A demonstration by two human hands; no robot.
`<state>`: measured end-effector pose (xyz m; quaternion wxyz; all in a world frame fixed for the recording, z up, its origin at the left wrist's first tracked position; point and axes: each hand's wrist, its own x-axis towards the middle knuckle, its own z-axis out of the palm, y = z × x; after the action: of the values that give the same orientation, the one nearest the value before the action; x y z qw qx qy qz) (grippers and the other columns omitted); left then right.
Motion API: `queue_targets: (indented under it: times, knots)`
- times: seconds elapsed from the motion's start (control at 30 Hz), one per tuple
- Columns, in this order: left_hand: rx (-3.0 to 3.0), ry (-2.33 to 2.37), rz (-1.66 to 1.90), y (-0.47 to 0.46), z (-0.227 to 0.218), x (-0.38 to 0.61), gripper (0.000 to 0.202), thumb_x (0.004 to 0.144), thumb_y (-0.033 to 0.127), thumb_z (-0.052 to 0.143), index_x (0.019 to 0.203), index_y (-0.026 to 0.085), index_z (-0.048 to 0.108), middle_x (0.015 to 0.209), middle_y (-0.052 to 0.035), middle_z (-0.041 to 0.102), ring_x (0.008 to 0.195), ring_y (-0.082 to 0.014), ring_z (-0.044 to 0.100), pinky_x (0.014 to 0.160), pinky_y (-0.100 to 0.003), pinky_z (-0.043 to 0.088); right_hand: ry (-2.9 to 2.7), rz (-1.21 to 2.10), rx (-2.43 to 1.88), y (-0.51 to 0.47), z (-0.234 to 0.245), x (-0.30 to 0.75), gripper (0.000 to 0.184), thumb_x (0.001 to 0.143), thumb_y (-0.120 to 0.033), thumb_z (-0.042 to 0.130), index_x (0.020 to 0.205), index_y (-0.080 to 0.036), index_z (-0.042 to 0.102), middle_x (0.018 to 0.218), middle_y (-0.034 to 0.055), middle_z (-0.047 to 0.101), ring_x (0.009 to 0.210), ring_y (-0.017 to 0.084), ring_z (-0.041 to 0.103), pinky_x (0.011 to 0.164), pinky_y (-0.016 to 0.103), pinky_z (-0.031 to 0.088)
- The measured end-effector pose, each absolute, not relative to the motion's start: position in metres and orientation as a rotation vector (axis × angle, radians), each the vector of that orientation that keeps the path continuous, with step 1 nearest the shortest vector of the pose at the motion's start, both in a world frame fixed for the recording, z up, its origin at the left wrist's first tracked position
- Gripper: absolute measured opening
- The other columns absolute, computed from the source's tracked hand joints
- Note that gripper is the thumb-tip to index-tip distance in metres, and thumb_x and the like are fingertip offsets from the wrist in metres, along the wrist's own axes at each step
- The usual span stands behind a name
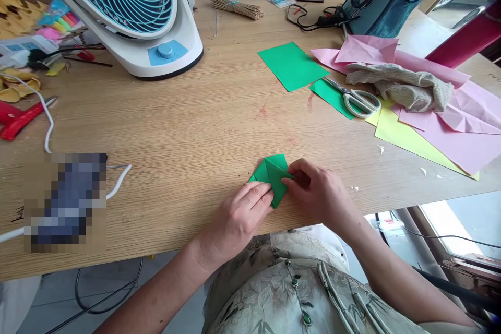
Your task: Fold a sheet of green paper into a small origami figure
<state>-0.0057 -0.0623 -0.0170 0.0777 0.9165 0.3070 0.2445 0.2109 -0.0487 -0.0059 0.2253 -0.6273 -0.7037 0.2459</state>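
A small piece of green paper (276, 173), folded into several layers, lies on the table near its front edge. My left hand (250, 209) rests on its lower left side, the fingers close together and holding it against the tabletop. The thumb of that hand is hidden. On the other side, my right hand (317, 185) pinches the pointed corner of a folded flap between thumb and fingertips.
Beyond my hands on the wooden table (176, 130) lie a green sheet (293, 65), scissors (358, 102), yellow paper (415, 138), pink paper (465, 146) and a grey cloth glove (403, 83). A fan (172, 57) stands at the back left, a blurred device (70, 201) nearer me.
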Motion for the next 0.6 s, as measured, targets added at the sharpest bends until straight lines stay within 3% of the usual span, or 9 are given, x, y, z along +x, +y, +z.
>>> queue_targets:
  times: [0.1, 0.27, 0.43, 0.6]
  knots:
    - [2.675, 0.924, 0.713, -0.0606, -0.0178, -0.0102, 0.021, 0.098, 0.011, 0.057, 0.117, 0.011, 0.066, 0.117, -0.0129, 0.072, 0.112, -0.026, 0.066, 0.098, -0.044, 0.06, -1.886, 0.656, -1.733, -0.0502, -0.009, 0.2093, 0.012, 0.09, -0.032, 0.063, 0.098, -0.023, 0.063, 0.069, -0.0018, 0.066, 0.058, 0.015, 0.056, 0.056, 0.027, 0.038]
    - [2.582, 0.967, 0.742, -0.0585, -0.0181, -0.0086, 0.009, 0.097, 0.011, 0.058, 0.097, 0.015, 0.066, 0.113, -0.0119, 0.07, 0.108, -0.0245, 0.064, 0.096, -0.044, 0.059, -1.78, 0.775, -1.697, -0.0526, -0.0082, 0.209, 0.018, 0.092, -0.031, 0.06, 0.107, -0.023, 0.064, 0.076, -0.0006, 0.069, 0.063, 0.015, 0.06, 0.059, 0.028, 0.042]
    - [2.544, 1.023, 0.762, -0.0592, -0.0187, -0.0076, 0.006, 0.095, 0.01, 0.061, 0.094, 0.016, 0.062, 0.12, -0.0126, 0.067, 0.12, -0.0279, 0.059, 0.101, -0.047, 0.055, -1.753, 0.906, -1.632, -0.054, -0.0073, 0.2113, 0.027, 0.091, -0.029, 0.061, 0.117, -0.023, 0.063, 0.085, 0.0006, 0.072, 0.069, 0.016, 0.063, 0.063, 0.029, 0.045]
    - [2.466, 1.066, 0.768, -0.0603, -0.0189, -0.0089, 0.009, 0.096, 0.01, 0.059, 0.096, 0.019, 0.06, 0.131, -0.0138, 0.06, 0.129, -0.0274, 0.055, 0.107, -0.048, 0.051, -1.714, 0.945, -1.573, -0.0547, -0.0079, 0.2126, 0.024, 0.09, -0.028, 0.062, 0.113, -0.023, 0.066, 0.079, -0.0009, 0.067, 0.063, 0.013, 0.058, 0.058, 0.027, 0.043]
